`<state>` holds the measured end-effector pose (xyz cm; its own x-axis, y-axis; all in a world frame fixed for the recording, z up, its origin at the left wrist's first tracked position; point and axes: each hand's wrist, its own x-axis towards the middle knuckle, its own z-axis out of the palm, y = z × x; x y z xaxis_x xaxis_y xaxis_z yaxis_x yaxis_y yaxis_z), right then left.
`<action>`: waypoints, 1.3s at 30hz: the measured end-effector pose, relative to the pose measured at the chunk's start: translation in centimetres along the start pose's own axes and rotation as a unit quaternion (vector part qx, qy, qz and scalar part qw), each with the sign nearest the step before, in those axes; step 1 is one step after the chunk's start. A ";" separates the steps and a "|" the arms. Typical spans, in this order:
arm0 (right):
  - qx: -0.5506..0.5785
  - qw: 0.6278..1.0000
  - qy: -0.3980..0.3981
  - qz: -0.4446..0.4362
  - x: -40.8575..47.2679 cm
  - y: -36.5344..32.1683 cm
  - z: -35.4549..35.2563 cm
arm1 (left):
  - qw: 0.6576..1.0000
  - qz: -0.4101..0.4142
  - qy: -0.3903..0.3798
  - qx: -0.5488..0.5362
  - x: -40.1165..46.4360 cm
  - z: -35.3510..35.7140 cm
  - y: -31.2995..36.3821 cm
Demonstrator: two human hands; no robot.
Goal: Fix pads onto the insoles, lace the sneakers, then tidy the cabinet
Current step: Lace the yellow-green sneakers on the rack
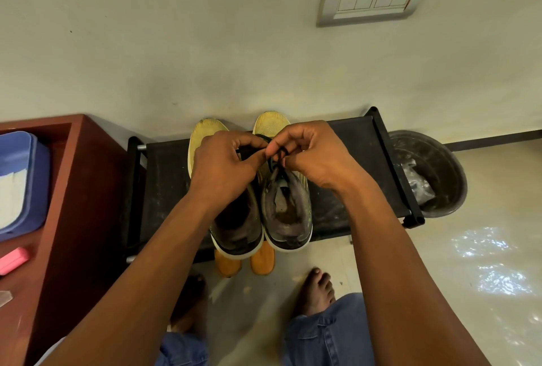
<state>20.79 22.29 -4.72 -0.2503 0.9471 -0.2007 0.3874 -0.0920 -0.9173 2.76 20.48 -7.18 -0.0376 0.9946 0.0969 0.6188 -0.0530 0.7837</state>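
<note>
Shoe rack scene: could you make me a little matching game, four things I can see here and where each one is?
Things:
1. sneakers
2. bucket
3. orange slippers
4. blue tub

Places:
A. on the floor, right of the rack
B. on the red-brown cabinet
C. on top of the black rack
D. on the floor, poking out from under the rack

Pairs: 1-C, 2-A, 3-D, 4-B
</note>
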 end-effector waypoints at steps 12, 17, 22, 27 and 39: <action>0.009 0.997 0.061 -0.046 0.2 0.4 0.0 | 1.000 -0.028 -0.004 -0.008 0.0 -0.2 0.2; 0.108 0.981 0.164 -0.010 -0.3 -1.2 -0.6 | 0.999 -0.039 0.007 0.012 -0.1 -0.3 0.1; 0.350 0.903 0.237 0.072 -0.8 -1.9 -2.3 | 0.996 -0.042 0.025 0.079 -0.3 -0.3 -0.1; 0.476 0.807 0.307 0.167 -1.1 -0.7 -3.4 | 0.994 -0.053 0.024 0.094 -0.3 -0.1 -0.1; -0.077 0.978 0.183 0.069 0.0 0.1 -1.9 | 0.998 -0.056 0.015 0.016 -0.1 -0.1 0.0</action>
<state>22.52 22.85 -4.20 0.1367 0.9781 -0.1568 0.5312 -0.2060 -0.8218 2.68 20.40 -7.07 -0.1320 0.9909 0.0282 0.6338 0.0625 0.7710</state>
